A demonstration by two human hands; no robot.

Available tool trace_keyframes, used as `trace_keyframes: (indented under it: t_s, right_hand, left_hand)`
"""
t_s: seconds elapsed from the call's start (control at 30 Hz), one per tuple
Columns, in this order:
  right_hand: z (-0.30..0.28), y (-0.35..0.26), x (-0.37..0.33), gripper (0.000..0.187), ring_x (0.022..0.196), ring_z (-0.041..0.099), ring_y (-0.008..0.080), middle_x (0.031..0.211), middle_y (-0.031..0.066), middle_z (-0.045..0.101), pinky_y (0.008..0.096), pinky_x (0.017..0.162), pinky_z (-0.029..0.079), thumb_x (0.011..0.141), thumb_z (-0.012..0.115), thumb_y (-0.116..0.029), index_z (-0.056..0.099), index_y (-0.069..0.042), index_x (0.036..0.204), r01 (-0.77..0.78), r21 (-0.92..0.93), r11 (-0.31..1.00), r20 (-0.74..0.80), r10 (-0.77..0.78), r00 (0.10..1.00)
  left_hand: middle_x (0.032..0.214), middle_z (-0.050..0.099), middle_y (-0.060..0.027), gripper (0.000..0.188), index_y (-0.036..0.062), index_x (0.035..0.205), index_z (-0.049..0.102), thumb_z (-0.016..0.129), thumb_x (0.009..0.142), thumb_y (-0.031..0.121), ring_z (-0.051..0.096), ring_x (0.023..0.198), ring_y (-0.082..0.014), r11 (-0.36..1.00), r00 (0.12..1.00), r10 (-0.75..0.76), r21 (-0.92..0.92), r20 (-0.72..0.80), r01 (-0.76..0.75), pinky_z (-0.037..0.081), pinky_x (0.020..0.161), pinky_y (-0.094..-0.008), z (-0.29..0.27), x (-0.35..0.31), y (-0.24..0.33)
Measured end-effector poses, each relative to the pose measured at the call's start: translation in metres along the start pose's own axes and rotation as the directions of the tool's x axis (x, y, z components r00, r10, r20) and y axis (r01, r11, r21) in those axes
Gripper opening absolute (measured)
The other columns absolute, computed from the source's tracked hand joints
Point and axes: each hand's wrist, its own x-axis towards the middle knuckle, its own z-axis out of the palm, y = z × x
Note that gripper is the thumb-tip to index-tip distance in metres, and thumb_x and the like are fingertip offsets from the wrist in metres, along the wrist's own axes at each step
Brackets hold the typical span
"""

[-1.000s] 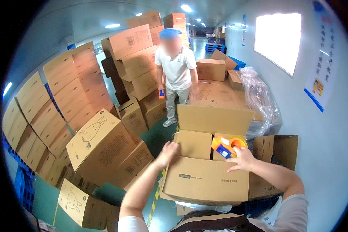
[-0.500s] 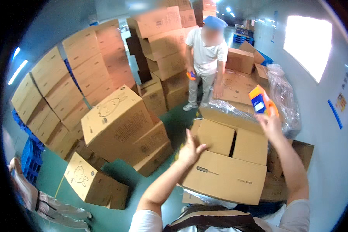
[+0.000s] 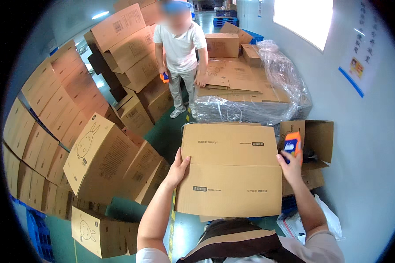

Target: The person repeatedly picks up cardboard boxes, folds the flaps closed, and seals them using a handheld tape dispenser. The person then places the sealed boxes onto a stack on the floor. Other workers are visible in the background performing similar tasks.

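Note:
A brown cardboard box [image 3: 232, 168] sits in front of me with its two top flaps folded down flat. My left hand [image 3: 178, 165] presses against the box's left edge where the flaps meet. My right hand [image 3: 289, 163] is at the box's right edge and grips an orange and blue tape dispenser [image 3: 292, 143], held upright above the corner.
Another person [image 3: 180, 52] in a white shirt stands beyond, holding a small orange tool, one hand on a plastic-wrapped pallet of flat cardboard [image 3: 245, 96]. Stacked cartons [image 3: 52, 109] crowd the left; one tilted box [image 3: 103, 160] leans close. An open carton [image 3: 314, 140] stands right, by the wall.
The box's flaps, open a second ago, now lie closed. My right hand lifted the dispenser out, raised it, then brought it down to the right edge. My left hand moved to the left edge.

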Motion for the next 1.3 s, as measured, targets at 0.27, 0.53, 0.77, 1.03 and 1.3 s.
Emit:
trace_keyframes:
  t_s: [0.27, 0.53, 0.77, 1.03, 1.3]
  right_hand:
    - [-0.013, 0.014, -0.016, 0.032, 0.095, 0.050, 0.0284, 0.097, 0.0176, 0.055, 0.0353, 0.087, 0.038, 0.081, 0.060, -0.033, 0.066, -0.006, 0.098, -0.172, 0.155, 0.973, 0.093, 0.159, 0.983]
    - [-0.092, -0.031, 0.039, 0.066, 0.110, 0.050, 0.0212, 0.120, 0.0142, 0.051, 0.0320, 0.094, 0.037, 0.075, 0.065, -0.026, 0.037, -0.006, 0.132, 0.053, 0.507, 0.860, 0.157, -0.153, 0.976]
    - [-0.034, -0.084, 0.052, 0.062, 0.101, 0.054, 0.0158, 0.114, 0.0119, 0.055, 0.0290, 0.091, 0.041, 0.072, 0.071, -0.017, 0.044, 0.004, 0.124, -0.357, 0.727, 0.586, 0.669, -0.489, 0.560]
    - [-0.035, -0.095, 0.069, 0.059, 0.100, 0.054, 0.0142, 0.110, 0.0096, 0.057, 0.0296, 0.090, 0.041, 0.072, 0.068, -0.021, 0.047, 0.004, 0.121, -0.335, 0.572, 0.749, 0.817, -0.482, 0.318]
    - [-0.032, -0.101, 0.071, 0.061, 0.092, 0.057, 0.0158, 0.107, 0.0117, 0.057, 0.0279, 0.080, 0.046, 0.079, 0.065, -0.026, 0.040, 0.002, 0.127, -0.381, 0.529, 0.758, 0.847, -0.497, 0.188]
  left_hand:
    - [0.136, 0.032, -0.0111, 0.062, 0.0080, 0.140, 0.010, 0.048, 0.091, 0.014, 0.032, 0.124, -0.0189, 0.999, 0.981, 0.018, -0.030, 0.196, -0.012, 0.029, 0.100, -0.0309, 0.023, -0.010, 0.019]
    - [0.136, 0.031, -0.0154, 0.062, 0.0018, 0.139, 0.009, 0.047, 0.091, 0.012, 0.030, 0.126, -0.0207, 0.996, 0.983, 0.093, -0.005, 0.156, -0.093, 0.026, 0.102, -0.0308, 0.040, -0.015, 0.009]
    - [0.138, 0.028, -0.0179, 0.066, -0.0001, 0.138, 0.009, 0.050, 0.089, 0.017, 0.028, 0.128, -0.0225, 0.988, 0.983, 0.126, 0.073, 0.132, -0.136, 0.024, 0.103, -0.0315, 0.043, -0.015, 0.013]
    - [0.135, 0.026, -0.0265, 0.070, 0.0009, 0.134, 0.022, 0.059, 0.081, 0.028, 0.029, 0.123, -0.0426, 0.534, 0.931, 0.347, 0.840, -0.112, -0.098, 0.027, 0.102, -0.0432, 0.053, -0.026, 0.016]
    - [0.099, 0.062, -0.0110, 0.035, -0.0001, 0.104, 0.058, 0.044, 0.092, 0.030, 0.060, 0.089, -0.0194, 0.906, 0.956, -0.122, -0.363, 0.265, 0.216, 0.048, 0.077, -0.0278, 0.090, -0.035, 0.059]
